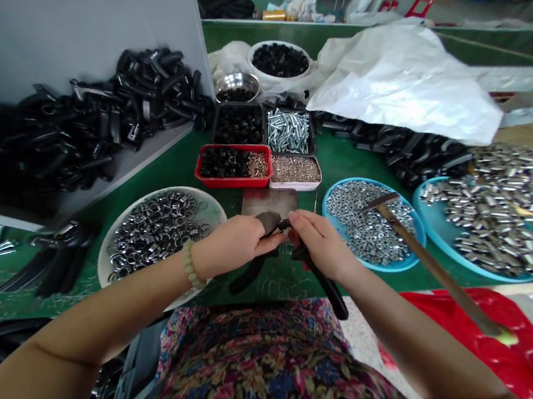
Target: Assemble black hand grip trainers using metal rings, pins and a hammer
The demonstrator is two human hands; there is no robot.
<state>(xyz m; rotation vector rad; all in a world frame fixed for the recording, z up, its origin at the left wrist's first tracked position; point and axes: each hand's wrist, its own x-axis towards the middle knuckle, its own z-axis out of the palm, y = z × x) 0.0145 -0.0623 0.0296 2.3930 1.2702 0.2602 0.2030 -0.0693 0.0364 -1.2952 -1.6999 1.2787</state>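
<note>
Black spring clips (83, 110) heaped on a grey shelf (152, 154) at 10 o'clock from the hands, more black clips (54, 260) lying at 9 o'clock on the green worktop (338, 160). White plate (108, 255) of steel rings at 9 o'clock, just beside the left hand (233, 245), which wears a beaded bracelet (191, 265). Left grip closed, fingers pinching a dark curved part (268, 221) at the centre, right over black-handled pliers (327, 290). Right hand (323, 242) just beside it, grip closed around the pliers head, exact hold hidden by the fingers. Red tray (229, 181) of black pieces and small brass bits at 12 o'clock, with a steel bowl (238, 75) and white bowl (283, 46) beyond it. Blue plate (326, 209) of hex nuts at 2 o'clock, hammer (437, 270) lying across it. Second blue plate (441, 244) of steel sleeves at 3 o'clock, red sheet (479, 327) at 4 o'clock. Stock looks mostly left: plates and trays well filled, clip heap large, no separate finished pile identifiable.
</note>
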